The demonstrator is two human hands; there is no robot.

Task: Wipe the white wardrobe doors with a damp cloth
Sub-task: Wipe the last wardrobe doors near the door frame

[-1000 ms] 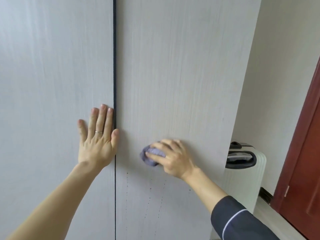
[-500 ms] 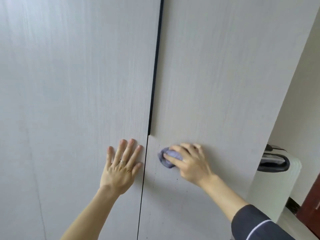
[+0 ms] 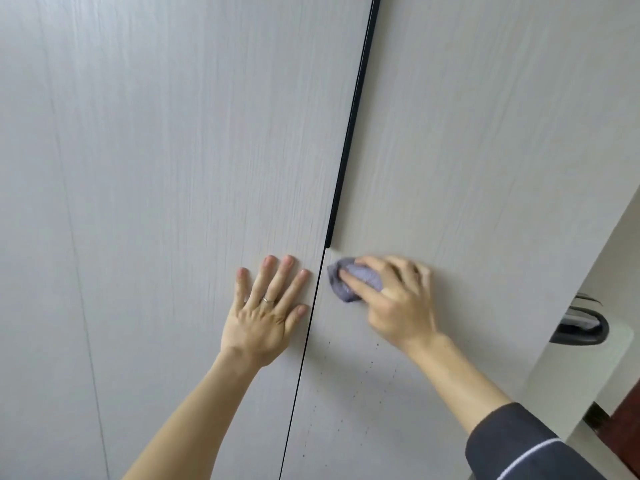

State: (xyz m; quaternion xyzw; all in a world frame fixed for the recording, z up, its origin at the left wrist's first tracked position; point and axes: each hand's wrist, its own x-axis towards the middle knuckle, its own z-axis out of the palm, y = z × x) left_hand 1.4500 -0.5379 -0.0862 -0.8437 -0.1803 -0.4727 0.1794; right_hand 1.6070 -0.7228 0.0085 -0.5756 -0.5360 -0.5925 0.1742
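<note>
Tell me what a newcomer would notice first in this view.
The right hand holds a bunched purple cloth against the right door, just below the end of the black handle strip. Across the gap, the left hand lies flat on the left door. Dark specks dot the right door below the cloth.

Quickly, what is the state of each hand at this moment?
Left hand: open, pressed flat on the left white wardrobe door.
Right hand: holds the crumpled purple-grey cloth against the right white wardrobe door.
</note>
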